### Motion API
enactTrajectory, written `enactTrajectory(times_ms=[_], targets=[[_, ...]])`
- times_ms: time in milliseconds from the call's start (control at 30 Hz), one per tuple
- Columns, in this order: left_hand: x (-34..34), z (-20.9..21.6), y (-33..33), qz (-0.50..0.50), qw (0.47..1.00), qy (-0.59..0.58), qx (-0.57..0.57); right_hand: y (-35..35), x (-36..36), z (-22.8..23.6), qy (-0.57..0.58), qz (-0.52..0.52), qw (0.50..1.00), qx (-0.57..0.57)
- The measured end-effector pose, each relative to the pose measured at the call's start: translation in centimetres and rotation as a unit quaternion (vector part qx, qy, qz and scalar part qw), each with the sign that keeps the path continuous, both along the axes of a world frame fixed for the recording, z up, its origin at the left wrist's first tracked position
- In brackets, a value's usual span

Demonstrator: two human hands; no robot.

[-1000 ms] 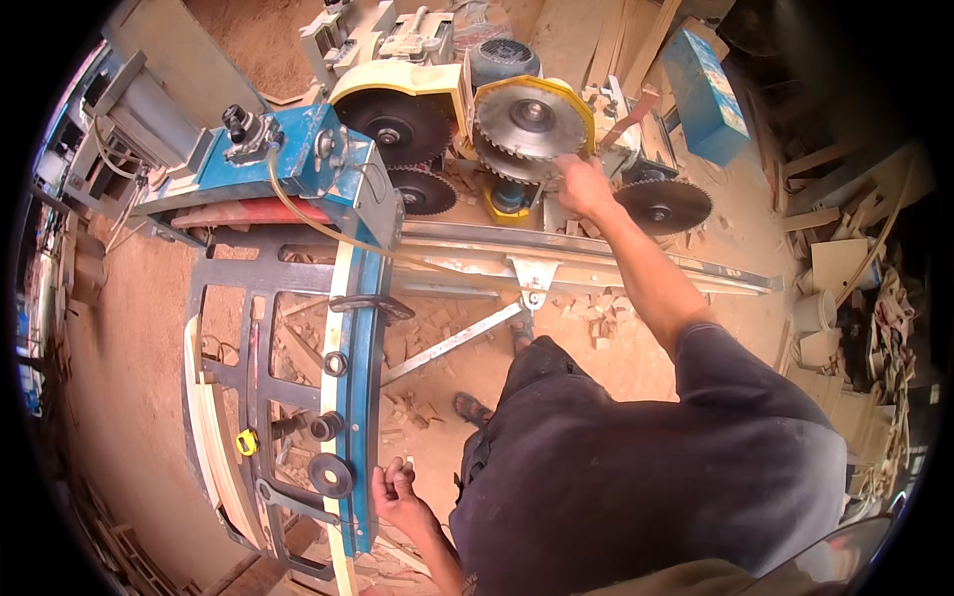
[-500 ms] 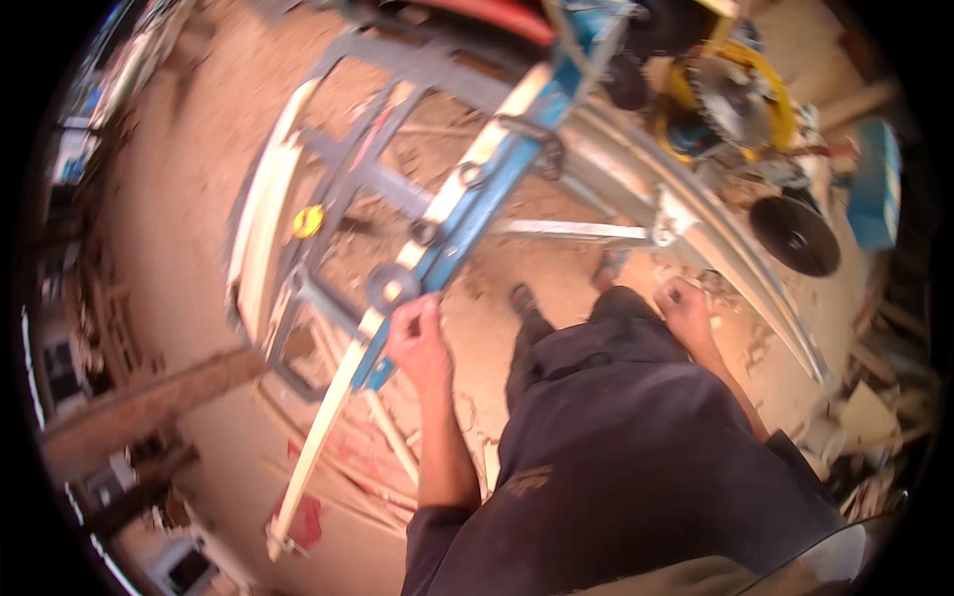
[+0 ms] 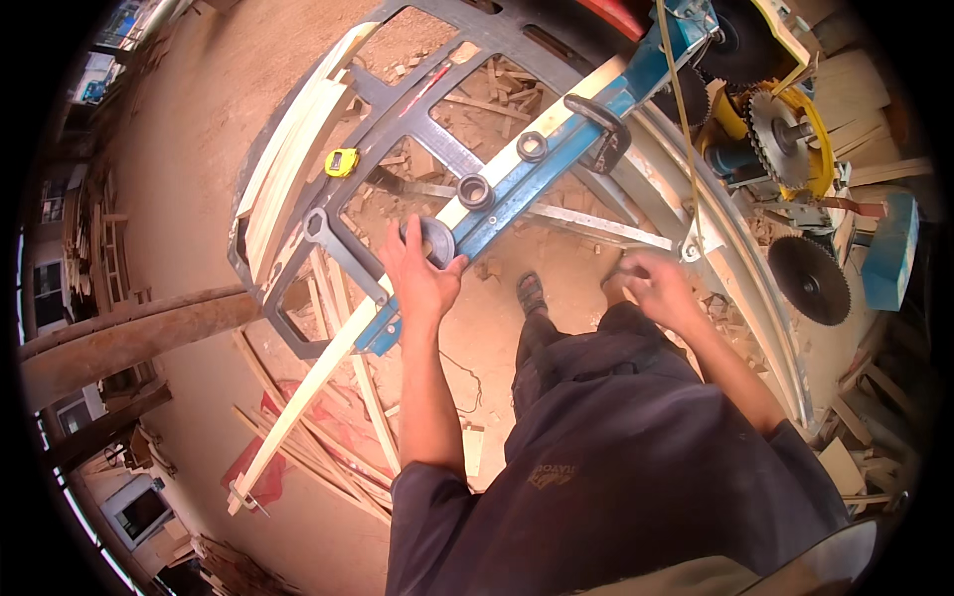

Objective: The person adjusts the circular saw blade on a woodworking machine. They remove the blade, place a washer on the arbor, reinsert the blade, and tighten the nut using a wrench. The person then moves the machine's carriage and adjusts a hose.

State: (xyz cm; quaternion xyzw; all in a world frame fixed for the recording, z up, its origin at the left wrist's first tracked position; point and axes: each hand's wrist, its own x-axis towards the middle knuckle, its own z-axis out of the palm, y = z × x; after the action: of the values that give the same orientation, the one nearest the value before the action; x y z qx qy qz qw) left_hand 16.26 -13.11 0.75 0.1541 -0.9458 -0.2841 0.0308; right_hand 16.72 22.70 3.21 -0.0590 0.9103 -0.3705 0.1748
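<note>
My left hand (image 3: 422,278) has its thumb and fingers around the edge of a grey round flange (image 3: 438,241), which lies on a pale wooden strip (image 3: 306,395) beside a blue metal rail (image 3: 497,221). Two dark ring collars, a nearer one (image 3: 475,192) and a farther one (image 3: 532,147), sit along the same strip. A large grey wrench (image 3: 343,253) lies left of my left hand. My right hand (image 3: 658,290) is held in front of my body, away from the rail, fingers curled together; whether anything small is in them is hidden.
A yellow tape measure (image 3: 341,162) rests on the grey metal frame (image 3: 383,124), with wood strips (image 3: 288,179) at its left. A black curved handle (image 3: 601,134) crosses the rail. Toothed saw blades, one upright (image 3: 778,139) and one dark (image 3: 810,280), are at right.
My left hand has moved up along the rail and closed around the flange. My right hand has shifted slightly left, its fingers still curled. The view has shifted and become sharper.
</note>
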Motion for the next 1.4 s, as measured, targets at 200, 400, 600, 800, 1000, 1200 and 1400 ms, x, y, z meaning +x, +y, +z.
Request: enactTrajectory(times_ms=[200,400,600,800,1000,1200,1400], targets=[[0.1,-1.6,-1.3,-0.014,0.999,0.052,-0.001,-14.0,-7.6,3.2,0.23,0.16,0.959,-0.031],[-0.4,-1.9,-1.2,-0.036,0.994,0.103,-0.007,-21.5,-11.8,-0.5,0.231,0.24,0.933,0.135],[0.3,-2.0,-2.0,0.039,0.989,0.134,0.057,-21.1,-12.4,-0.4,0.171,0.187,0.967,0.036],[0.2,-0.9,0.3,0.183,0.787,0.24,0.538,-8.3,-7.5,-4.1,0.034,-0.005,0.965,-0.259],[-3.5,3.9,15.3,-0.044,0.648,0.043,0.759,9.1,4.3,-7.0,-0.253,-0.393,0.797,-0.383],[-10.3,7.0,34.1,-0.221,0.724,-0.051,0.652,15.6,11.4,-7.5,-0.208,-0.563,0.634,-0.487],[-21.3,11.6,52.8,-0.407,0.803,0.034,0.435,20.1,11.4,-7.8,-0.089,-0.539,0.652,-0.526]])
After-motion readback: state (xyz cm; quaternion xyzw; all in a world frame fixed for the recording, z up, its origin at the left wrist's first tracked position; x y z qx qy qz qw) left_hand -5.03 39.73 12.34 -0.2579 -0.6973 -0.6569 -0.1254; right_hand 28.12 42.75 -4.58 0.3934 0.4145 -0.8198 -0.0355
